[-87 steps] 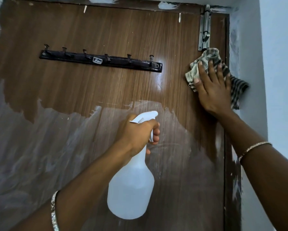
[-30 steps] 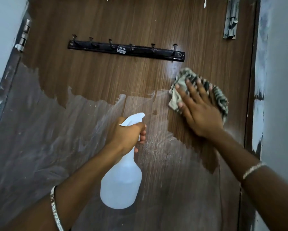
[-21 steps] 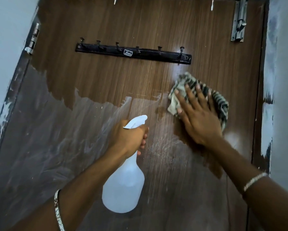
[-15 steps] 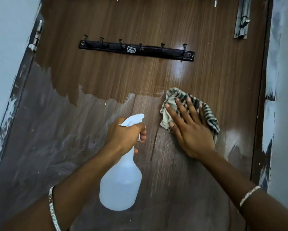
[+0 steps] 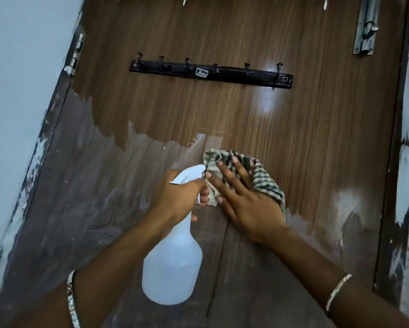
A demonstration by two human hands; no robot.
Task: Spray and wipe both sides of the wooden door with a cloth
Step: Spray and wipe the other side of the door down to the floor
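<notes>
Head view: right hand [image 5: 248, 204], fingers spread flat, presses the checked cloth [image 5: 264, 179] onto the wooden door [image 5: 222, 110] mid-panel; left hand [image 5: 177, 197] grips the spray bottle [image 5: 172, 268] just beside it. The hazy film [image 5: 92, 209] lies left and below, nearest the cloth hand.

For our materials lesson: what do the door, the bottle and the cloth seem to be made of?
Door: wood or wood-look laminate, glossy; straight brown grain, a bright glare spot.
Bottle: probably plastic, translucent white; smooth, cloudy walls.
Cloth: woven fabric, soft; checked pattern, crumpled folds.
</notes>
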